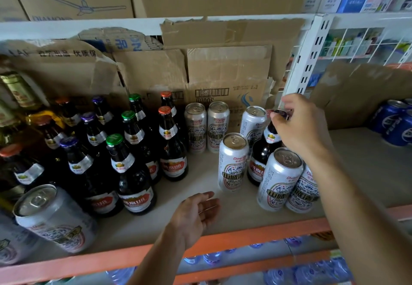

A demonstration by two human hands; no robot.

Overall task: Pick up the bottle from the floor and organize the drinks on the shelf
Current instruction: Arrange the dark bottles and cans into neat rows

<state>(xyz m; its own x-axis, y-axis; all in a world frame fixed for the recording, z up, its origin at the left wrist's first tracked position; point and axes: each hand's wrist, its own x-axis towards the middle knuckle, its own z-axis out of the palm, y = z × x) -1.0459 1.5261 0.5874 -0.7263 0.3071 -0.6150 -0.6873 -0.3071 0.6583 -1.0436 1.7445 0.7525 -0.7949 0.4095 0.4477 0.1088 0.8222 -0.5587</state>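
A dark glass beer bottle with a dark cap stands on the shelf among several silver beer cans. My right hand grips it at the neck and cap from above. My left hand hovers over the shelf's front edge, palm turned right, fingers apart, holding nothing. To the left stand several more dark bottles with green, purple and orange caps. Two cans stand behind them by the cardboard.
Torn cardboard lines the shelf's back. A silver can sits at the near left. Blue cans stand at the far right. An orange rail edges the shelf, with water bottles below. A white upright rises behind my right hand.
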